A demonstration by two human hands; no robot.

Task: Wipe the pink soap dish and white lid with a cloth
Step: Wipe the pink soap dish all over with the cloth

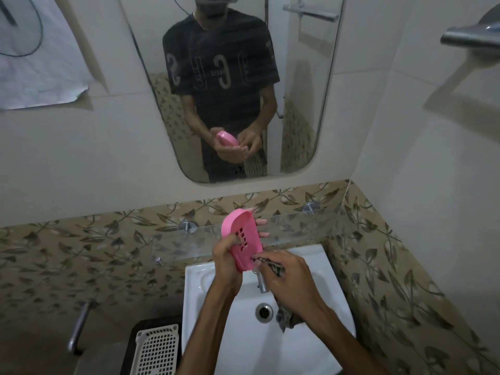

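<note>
Head view looks down over a white sink (205, 282) set against a band of leaf-patterned tiles, with both hands raised above the basin. Left hand (226, 262) grips the pink soap dish (242, 239): its thumb lies across the slotted inner face while the fingertips show past the far rim, so the fingers are curled round the dish from behind. That dish is held tilted on edge, its open side with the rows of drain slots turned toward the camera, just above the tap (262, 282) and in front of the glass shelf (297, 226).

Right hand (289, 277) is closed round a dark striped cloth (274, 266), pinching a bunched part of it against the lower right edge of the dish. More of the cloth hangs below the wrist, near the drain (263, 312).

Above the shelf, a mirror (297, 117) on the wall reflects the person in a dark printed T-shirt holding the pink dish at waist height.

To the left of the sink a white perforated basket (157, 350) sits on a dark surface, and a metal handle (79, 324) stands further left. A chrome fixture (470, 36) juts from the right wall. I cannot tell where the white lid is.
</note>
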